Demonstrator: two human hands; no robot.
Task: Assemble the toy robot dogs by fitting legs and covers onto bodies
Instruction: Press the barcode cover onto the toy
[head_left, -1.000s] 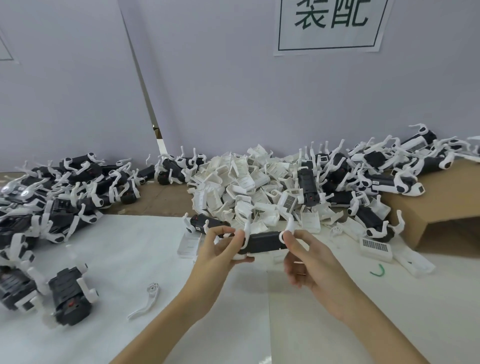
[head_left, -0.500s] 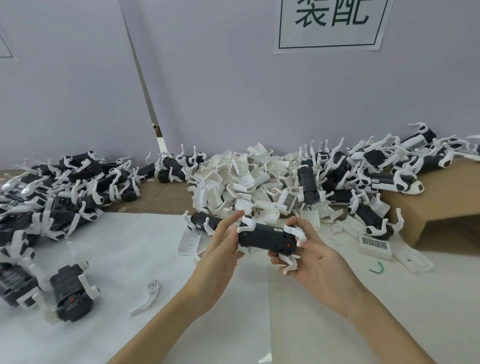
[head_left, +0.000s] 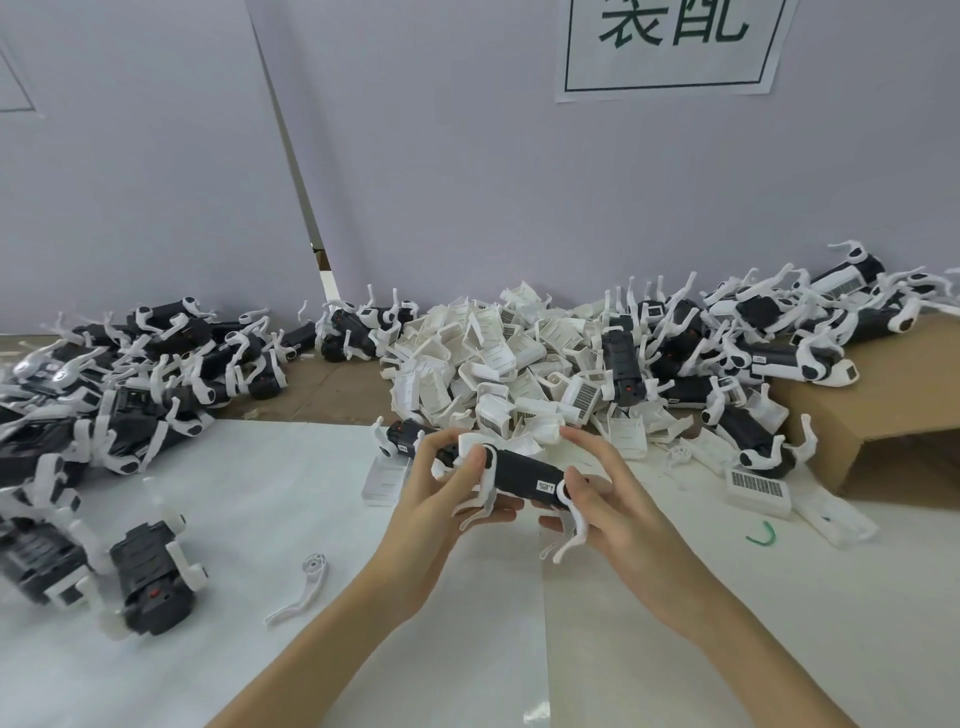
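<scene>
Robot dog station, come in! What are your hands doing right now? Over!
Left hand and right hand both gripping one black dog body, white legs on. Held above the white table. Nothing in the way. Over.

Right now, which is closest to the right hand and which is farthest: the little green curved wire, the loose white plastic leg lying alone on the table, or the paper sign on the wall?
Measured from the right hand:
1. Little green curved wire, on the table just to its right.
2. Loose white plastic leg, on the table past the left hand.
3. Paper sign, high on the wall behind.
</scene>
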